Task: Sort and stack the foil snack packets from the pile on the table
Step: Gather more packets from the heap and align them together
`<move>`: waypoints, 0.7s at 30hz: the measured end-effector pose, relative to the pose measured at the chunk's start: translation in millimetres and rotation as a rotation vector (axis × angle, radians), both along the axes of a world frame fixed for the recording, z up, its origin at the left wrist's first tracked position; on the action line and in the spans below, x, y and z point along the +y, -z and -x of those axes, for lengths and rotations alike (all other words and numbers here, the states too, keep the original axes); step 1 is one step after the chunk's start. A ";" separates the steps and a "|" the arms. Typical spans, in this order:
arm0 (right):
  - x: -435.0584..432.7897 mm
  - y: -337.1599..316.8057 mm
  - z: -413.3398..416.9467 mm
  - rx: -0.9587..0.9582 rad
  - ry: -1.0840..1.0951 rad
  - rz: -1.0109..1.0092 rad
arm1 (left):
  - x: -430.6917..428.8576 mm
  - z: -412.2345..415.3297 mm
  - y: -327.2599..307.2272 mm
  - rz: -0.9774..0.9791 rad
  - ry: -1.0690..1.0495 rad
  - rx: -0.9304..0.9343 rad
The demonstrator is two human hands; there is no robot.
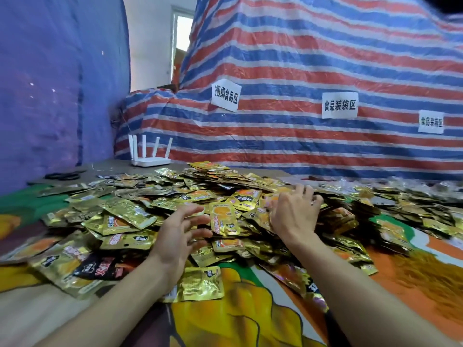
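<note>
We have 1 view, from a wide-angle camera worn on the person's head. It faces forward and down across the table, close enough that both forearms enter from the bottom edge. The left hand and right hand sit near the centre of the frame, over the pile of foil packets that fills the middle band. The upper half takes in the striped tarpaulin straight ahead, and the blue sheet runs down the left edge. Straight edges bow toward the corners.
</note>
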State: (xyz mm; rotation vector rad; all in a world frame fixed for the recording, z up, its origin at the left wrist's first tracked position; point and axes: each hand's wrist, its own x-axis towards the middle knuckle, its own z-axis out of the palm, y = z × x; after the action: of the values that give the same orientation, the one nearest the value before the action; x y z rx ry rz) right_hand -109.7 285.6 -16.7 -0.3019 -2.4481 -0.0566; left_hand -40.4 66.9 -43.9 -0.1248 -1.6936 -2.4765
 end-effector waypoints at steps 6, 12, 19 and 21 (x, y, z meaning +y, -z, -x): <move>-39.5 -3.7 -17.3 0.099 -0.190 0.107 | 3.9 4.8 1.2 0.243 -0.190 0.122; -108.9 -20.6 -29.3 -0.228 -0.601 0.228 | -13.3 2.6 -7.1 0.614 -0.459 0.423; -137.4 8.7 1.4 -0.453 -0.676 0.244 | -100.6 -0.2 -39.6 1.503 -0.141 0.137; -145.4 15.5 9.9 -0.511 -0.692 0.251 | -119.0 2.3 -34.8 1.680 -0.038 -0.010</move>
State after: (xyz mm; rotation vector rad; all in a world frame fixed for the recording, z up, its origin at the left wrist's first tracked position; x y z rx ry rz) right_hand -119.6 140.2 -32.2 0.5280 -2.9266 0.5334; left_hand -42.7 -52.1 -9.1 -0.2045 -3.0557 -0.3996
